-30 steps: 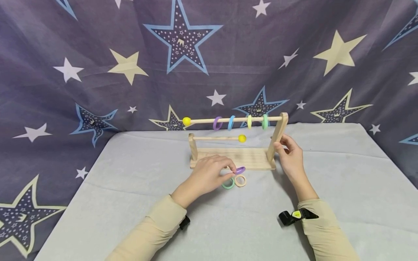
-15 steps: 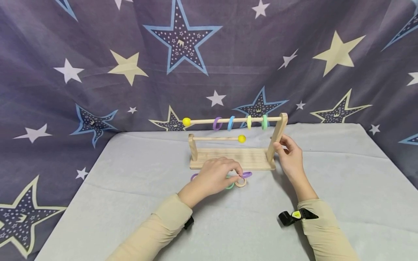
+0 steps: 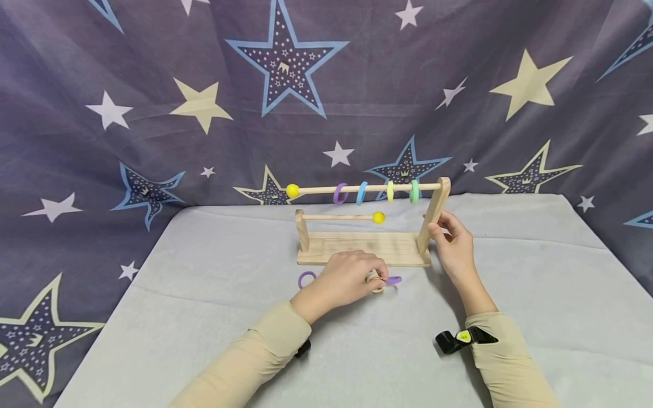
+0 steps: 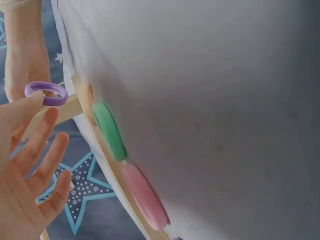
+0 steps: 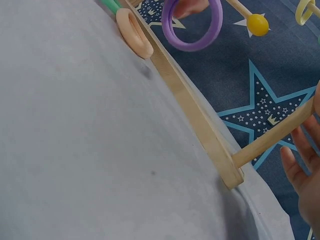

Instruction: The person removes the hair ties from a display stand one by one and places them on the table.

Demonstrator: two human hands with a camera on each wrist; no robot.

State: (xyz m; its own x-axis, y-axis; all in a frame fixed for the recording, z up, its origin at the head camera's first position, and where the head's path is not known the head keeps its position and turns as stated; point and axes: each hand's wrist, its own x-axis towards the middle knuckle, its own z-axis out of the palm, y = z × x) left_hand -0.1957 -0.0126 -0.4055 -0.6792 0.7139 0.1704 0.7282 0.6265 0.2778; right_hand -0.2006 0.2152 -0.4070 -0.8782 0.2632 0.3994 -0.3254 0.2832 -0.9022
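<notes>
My left hand [image 3: 347, 277] pinches a purple ring [image 3: 394, 280] between thumb and forefinger, just in front of a wooden stand's base [image 3: 357, 243]; its other fingers are spread in the left wrist view. Under and beside this hand lie a beige ring [image 3: 378, 289], a green ring [image 4: 109, 131] and a pink ring [image 4: 145, 196], partly hidden in the head view. Another purple ring [image 3: 307, 279] rests left of the hand. My right hand [image 3: 454, 243] grips the stand's tall right upright [image 3: 435, 212] with thumb and fingers.
On the upper rod hang a purple ring [image 3: 336, 195], a blue ring [image 3: 361, 193], a yellow ring [image 3: 390, 191] and a green ring [image 3: 414, 192]. The lower rod [image 3: 336, 217] is bare, ending in a yellow ball [image 3: 378, 217]. Grey cloth [image 3: 204, 272] covers the table; a star-patterned curtain [image 3: 326, 73] hangs behind.
My left hand has moved right and slightly nearer with the pinched purple ring, uncovering the other purple ring on the left. My right hand and the stand have stayed put.
</notes>
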